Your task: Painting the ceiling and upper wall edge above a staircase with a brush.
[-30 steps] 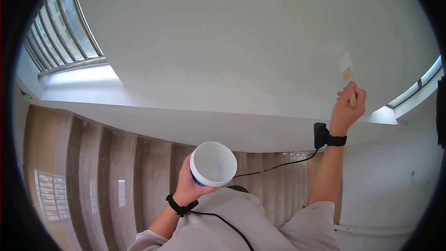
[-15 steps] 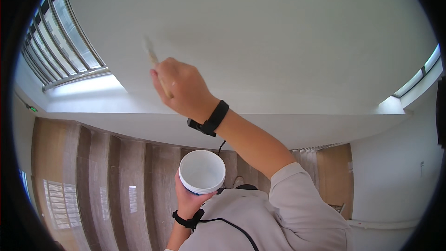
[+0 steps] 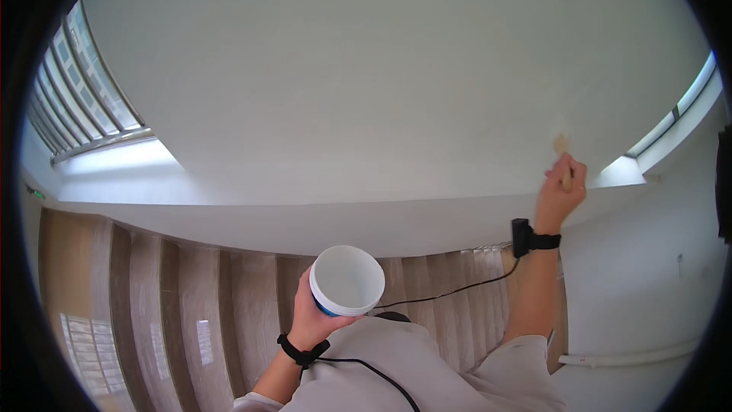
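Observation:
My left hand [image 3: 316,317] is wrapped round a white plastic tub [image 3: 347,278] with a blue patch low on its side, held upright in front of my body. Its inside looks white; I cannot tell how much is in it. Far out to the right, my right hand [image 3: 563,191] grips a paintbrush [image 3: 565,172] by its wooden handle. The brush head points up against the pale wall [image 3: 381,91], close to the window at the right; whether its bristles touch the wall is hard to tell.
A barred window [image 3: 88,84] with a white sill [image 3: 122,164] lies at the left, another window [image 3: 675,118] at the right. Brown stone stairs [image 3: 206,297] run below. A white pipe [image 3: 625,358] follows the right wall. A black cable [image 3: 457,290] leads from the right wrist strap [image 3: 537,239].
My right hand has swung with the brush from the left part of the wall across to the right. The tub in my left hand has shifted slightly right in view.

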`<state>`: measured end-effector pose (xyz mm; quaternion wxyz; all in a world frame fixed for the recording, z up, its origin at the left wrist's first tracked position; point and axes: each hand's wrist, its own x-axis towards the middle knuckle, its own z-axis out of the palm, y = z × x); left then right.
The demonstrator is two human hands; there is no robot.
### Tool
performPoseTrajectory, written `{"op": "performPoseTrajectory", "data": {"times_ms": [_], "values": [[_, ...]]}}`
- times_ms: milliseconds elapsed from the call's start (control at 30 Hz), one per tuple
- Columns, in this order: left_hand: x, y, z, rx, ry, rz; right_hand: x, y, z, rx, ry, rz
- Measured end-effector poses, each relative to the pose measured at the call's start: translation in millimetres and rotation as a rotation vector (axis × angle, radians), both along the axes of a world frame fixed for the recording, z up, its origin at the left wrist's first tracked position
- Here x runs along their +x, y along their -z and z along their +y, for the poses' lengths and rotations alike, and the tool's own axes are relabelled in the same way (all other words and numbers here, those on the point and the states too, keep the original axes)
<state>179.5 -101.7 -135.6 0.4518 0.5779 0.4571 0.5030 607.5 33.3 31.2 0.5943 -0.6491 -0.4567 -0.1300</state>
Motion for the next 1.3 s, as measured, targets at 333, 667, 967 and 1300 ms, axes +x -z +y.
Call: {"op": "performPoseTrajectory", "data": {"times_ms": [333,667,967,1300], "values": [[26.9,2.1,-4.6,-0.118,0.049,0.023,-260.6,-16.5,63.4,0.214,-1.09,-0.512],[60.0,0.7,14.9,-0.096,0.098,0.089,82.0,-28.3,51.0,0.277,-0.257,-0.199],[100.9,-4.7,11.8,-0.137,0.084,0.107,83.5,-24.3,38.6,0.353,-0.32,-0.572],[122.1,-0.3,9.6,-0.111,0.092,0.202,114.3,1.8,61.2,0.354,-0.515,0.002]]}}
